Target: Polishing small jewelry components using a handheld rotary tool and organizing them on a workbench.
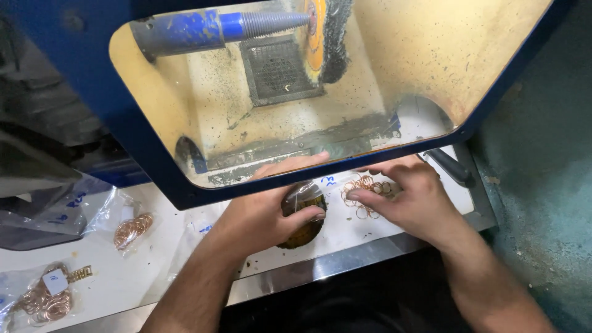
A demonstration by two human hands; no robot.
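Left hand (265,216) laid over dark round block (302,225) on white worktop (123,283), fingers curled around it, gripping. Right hand (413,197) beside it, fingers pinched onto loose copper rings (364,188) spread just beyond fingertips, under blue polishing hood (154,166).

Light: bright, warm inside the polishing hood (394,55), above the hands
Shadow: dark below the wrists
Focus: sharp centre, edges stretched

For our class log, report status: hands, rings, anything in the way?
Left hand grips a dark round block. Right hand fingers on loose copper rings on the white bench. Blue machine hood overhangs both hands.
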